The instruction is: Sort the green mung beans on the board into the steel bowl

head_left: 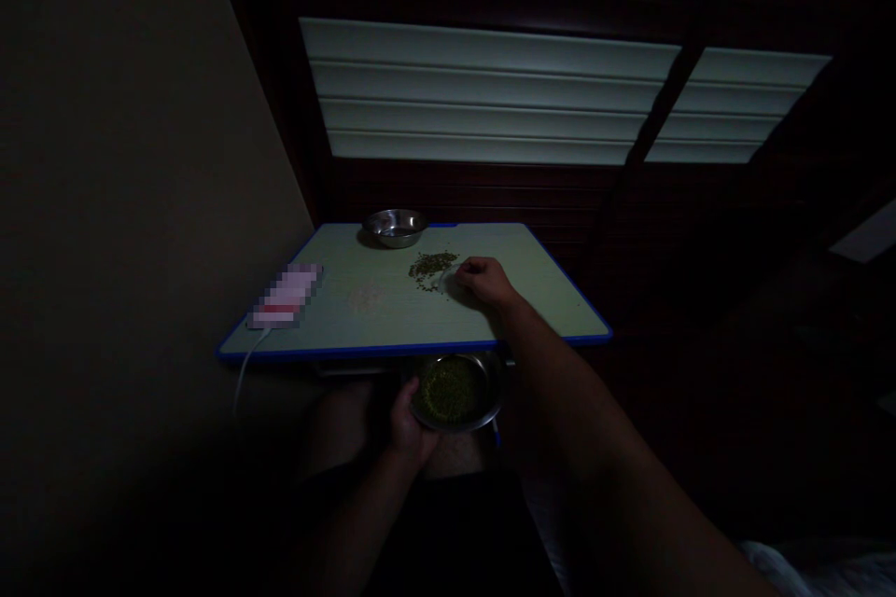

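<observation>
My left hand grips the rim of a metal bowl just below the table's front edge, above my lap. Small green beans lie inside that bowl. Over the tabletop, my right hand is closed on a clear, rounded piece, whose exact kind I cannot make out in the dim light. The clear piece is at the right edge of a loose patch of small brownish-green beans spread on the table. My fingers partly hide it.
A second metal bowl stands at the back left of the blue-edged table. A faint pale patch lies left of the beans. A phone with a white cable rests at the left edge. Dark slatted doors rise behind.
</observation>
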`<action>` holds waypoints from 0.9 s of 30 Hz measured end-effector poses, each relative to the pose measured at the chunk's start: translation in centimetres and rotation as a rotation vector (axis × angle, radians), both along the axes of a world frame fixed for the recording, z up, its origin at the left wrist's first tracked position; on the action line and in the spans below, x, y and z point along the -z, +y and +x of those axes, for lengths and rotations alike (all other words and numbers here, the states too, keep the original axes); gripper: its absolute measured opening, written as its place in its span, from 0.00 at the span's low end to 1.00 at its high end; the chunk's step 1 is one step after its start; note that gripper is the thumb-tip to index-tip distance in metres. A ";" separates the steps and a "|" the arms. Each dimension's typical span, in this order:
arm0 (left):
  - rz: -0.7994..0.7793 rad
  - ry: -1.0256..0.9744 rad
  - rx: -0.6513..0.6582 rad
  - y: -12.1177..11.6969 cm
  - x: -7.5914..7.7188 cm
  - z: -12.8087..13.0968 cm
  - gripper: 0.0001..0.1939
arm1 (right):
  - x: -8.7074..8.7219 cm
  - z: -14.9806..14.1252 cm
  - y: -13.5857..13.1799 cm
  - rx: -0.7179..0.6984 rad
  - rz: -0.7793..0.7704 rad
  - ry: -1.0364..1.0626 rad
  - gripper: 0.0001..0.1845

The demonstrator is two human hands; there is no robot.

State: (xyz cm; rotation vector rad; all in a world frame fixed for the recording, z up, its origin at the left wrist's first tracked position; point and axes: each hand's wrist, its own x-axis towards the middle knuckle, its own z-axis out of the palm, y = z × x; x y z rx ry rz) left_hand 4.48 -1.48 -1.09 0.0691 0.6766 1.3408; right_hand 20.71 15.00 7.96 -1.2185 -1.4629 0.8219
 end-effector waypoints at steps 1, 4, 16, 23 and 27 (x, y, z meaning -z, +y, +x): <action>0.004 0.000 0.004 0.0 0.0 0.0 0.13 | 0.0 0.0 0.0 -0.002 0.001 -0.006 0.07; 0.017 0.010 0.017 -0.1 -0.1 0.0 0.13 | 0.1 0.1 0.1 0.006 -0.020 -0.021 0.06; 0.001 0.015 0.021 0.0 -0.3 0.1 0.14 | 0.2 0.2 0.2 0.072 0.033 -0.089 0.06; 0.019 0.004 0.018 0.0 0.0 0.0 0.15 | 0.0 0.0 0.0 0.020 0.055 -0.062 0.09; 0.028 -0.005 0.019 0.1 0.4 -0.1 0.18 | -0.1 -0.1 -0.1 -0.001 0.053 -0.017 0.09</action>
